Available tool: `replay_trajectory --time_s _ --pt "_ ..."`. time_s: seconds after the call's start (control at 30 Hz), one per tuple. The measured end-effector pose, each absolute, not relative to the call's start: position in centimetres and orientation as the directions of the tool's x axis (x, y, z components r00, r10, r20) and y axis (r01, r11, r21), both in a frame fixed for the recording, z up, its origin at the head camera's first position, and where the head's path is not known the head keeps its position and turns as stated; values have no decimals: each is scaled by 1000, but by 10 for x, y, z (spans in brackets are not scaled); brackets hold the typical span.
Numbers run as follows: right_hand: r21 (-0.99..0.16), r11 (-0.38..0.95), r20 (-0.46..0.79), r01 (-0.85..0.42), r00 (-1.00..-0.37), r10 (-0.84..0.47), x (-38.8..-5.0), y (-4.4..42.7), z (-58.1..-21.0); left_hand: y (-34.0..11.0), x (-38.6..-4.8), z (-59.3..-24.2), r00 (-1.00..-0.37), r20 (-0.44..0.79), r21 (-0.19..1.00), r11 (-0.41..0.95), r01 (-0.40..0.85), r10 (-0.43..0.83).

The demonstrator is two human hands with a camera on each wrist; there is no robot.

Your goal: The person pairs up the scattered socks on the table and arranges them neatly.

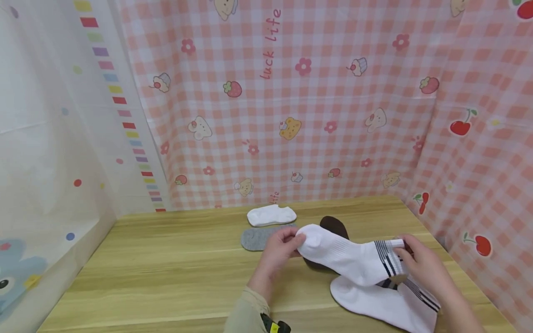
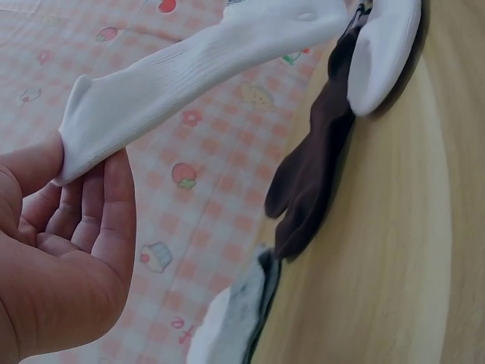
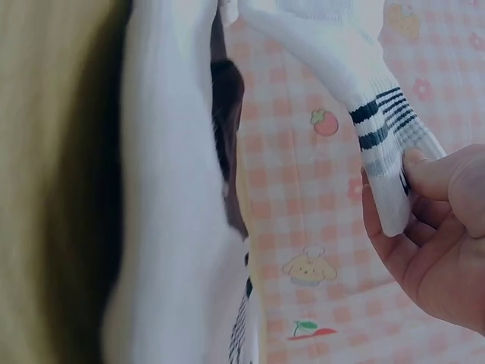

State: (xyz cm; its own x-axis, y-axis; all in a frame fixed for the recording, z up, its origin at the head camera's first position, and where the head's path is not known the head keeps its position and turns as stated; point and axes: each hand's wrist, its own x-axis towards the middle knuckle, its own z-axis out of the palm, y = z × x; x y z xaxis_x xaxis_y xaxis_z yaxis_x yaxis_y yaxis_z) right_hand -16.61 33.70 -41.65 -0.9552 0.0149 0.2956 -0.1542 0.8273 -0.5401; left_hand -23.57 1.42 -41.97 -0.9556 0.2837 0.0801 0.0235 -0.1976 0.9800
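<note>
A white crew sock (image 1: 339,252) with black stripes at its cuff is stretched between both hands above the table. My left hand (image 1: 280,249) pinches its toe end; the left wrist view shows thumb and fingers on the white toe (image 2: 91,136). At the striped cuff, my right hand (image 1: 422,261) grips the edge, thumb on top in the right wrist view. Beneath it another white striped sock (image 1: 374,300) lies flat on the table. A dark brown sock (image 1: 334,226) is partly hidden behind the held one.
Left of the brown sock lies a grey sock (image 1: 254,239), partly covered by my left hand. Behind that is a white low-cut sock (image 1: 271,216). The wooden table (image 1: 166,268) is bordered by a pink checked curtain (image 1: 250,115) at the back and right.
</note>
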Motion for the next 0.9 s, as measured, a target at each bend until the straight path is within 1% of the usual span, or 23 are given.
replay_trajectory --time_s 0.53,0.77,0.9 --pt "-576 803 314 -152 -948 45 -180 306 -406 -16 -238 -418 -971 154 985 -109 135 181" --pt "-608 771 344 -192 -938 38 -187 292 -406 -30 -241 -419 -978 167 985 -60 160 123" --pt "-622 758 332 -197 -943 27 -191 285 -406 -39 -241 -417 -983 160 987 -41 157 92"
